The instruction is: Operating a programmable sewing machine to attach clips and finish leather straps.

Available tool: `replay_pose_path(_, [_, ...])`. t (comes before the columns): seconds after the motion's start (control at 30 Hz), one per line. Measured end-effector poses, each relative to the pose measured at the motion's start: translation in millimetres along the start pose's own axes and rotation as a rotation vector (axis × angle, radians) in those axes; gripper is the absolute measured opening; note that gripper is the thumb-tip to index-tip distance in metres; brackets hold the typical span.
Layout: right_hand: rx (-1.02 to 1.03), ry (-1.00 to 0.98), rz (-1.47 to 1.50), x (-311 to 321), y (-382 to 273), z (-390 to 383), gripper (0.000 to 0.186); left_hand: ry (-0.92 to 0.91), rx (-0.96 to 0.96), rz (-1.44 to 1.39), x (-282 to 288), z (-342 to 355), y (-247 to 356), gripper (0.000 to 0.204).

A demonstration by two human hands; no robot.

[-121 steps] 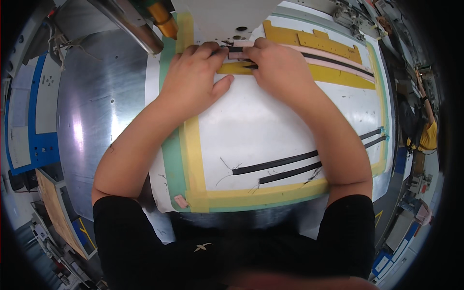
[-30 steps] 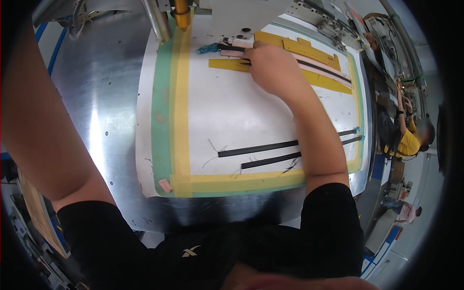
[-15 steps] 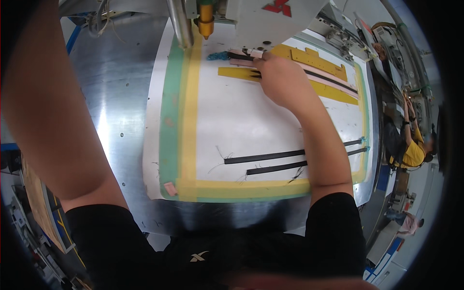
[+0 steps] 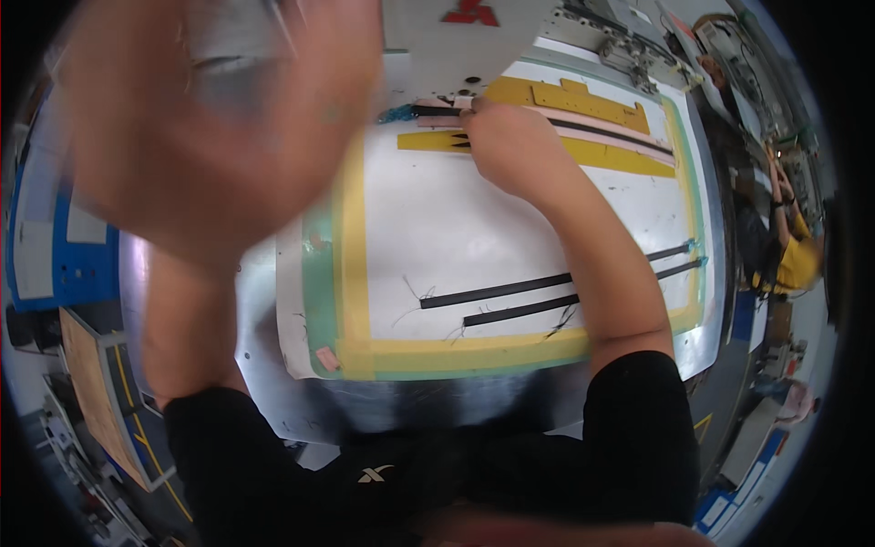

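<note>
My left hand (image 4: 219, 155) is raised large and blurred over the upper left of the head view; its fingertips run past the top edge and I cannot make out anything in it. Farther off, my right hand (image 4: 515, 146) has its fingers closed at the left end of a long black strip (image 4: 602, 137), lying along a pale pink backing. Blue threads (image 4: 396, 113) stick out from that end. Two dark pointed tips (image 4: 461, 139), like those of tweezers, poke out from under the hand above a yellow template (image 4: 415, 142); the rest is hidden.
Two more black strips (image 4: 497, 292) with frayed ends lie nearer me on the white sheet (image 4: 456, 219), which green and yellow tape borders. A yellow plate (image 4: 583, 102) sits behind my right hand. A pale machine head (image 4: 465, 50) overhangs the back. Another person (image 4: 797, 260) is far right.
My left hand has come back into view, its forearm drawn in and the hand now close and blurred. My right hand stays at the black strip's end. The view has shifted slightly.
</note>
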State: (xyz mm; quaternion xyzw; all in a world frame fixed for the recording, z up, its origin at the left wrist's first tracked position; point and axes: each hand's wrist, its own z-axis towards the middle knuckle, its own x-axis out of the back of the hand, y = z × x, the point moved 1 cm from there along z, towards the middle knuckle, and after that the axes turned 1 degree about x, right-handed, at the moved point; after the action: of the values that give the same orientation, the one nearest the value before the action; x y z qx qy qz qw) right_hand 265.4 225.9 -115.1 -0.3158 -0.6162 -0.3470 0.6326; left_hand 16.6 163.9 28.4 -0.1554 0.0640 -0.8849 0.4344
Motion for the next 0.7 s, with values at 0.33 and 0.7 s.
replay_pose_path(0.33, [-0.02,0.0,0.088,-2.7,10.6,0.4,0.017,-0.943,0.39,-0.203,-92.5,-157.3,72.7,0.052])
replay_pose_path(0.7, [-0.019,-0.024,0.098,0.9,10.1,2.9,0.021,-1.078,0.402,-0.125,-107.8,-145.3,67.9,0.064])
